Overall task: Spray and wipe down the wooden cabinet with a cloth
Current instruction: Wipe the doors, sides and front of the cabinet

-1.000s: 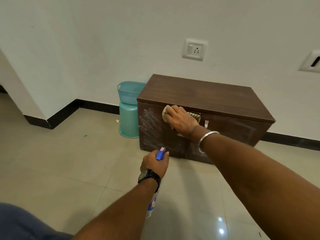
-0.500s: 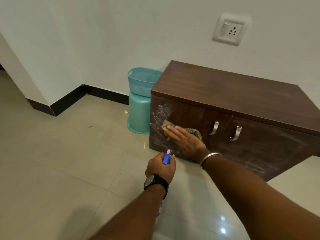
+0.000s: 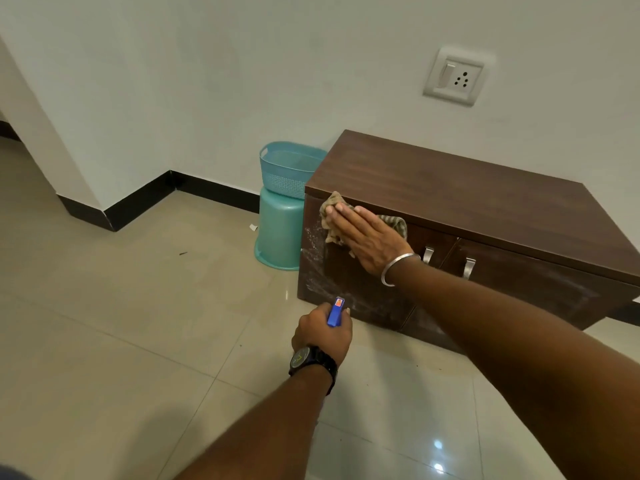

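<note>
A low dark wooden cabinet [image 3: 467, 188] stands against the wall, with two metal door handles [image 3: 428, 255] on its front. White spray streaks cover the left door. My right hand [image 3: 367, 237] lies flat, fingers straight, pressing a tan striped cloth [image 3: 332, 216] against the upper left corner of that door. My left hand [image 3: 322, 332] is lower, in front of the cabinet's bottom edge, and grips a spray bottle whose blue nozzle [image 3: 335, 311] sticks up from the fist. The bottle's body is hidden under the hand and arm.
A teal basket [image 3: 287, 168] sits on a teal upturned bucket [image 3: 277, 233] just left of the cabinet. A wall socket [image 3: 455, 77] is above the cabinet. Glossy beige floor tiles [image 3: 138, 306] spread to the left, with black skirting [image 3: 138, 202] along the wall.
My right hand has carried the cloth from the lower part of the left door up to its top left corner. The left hand with the bottle has stayed about where it was.
</note>
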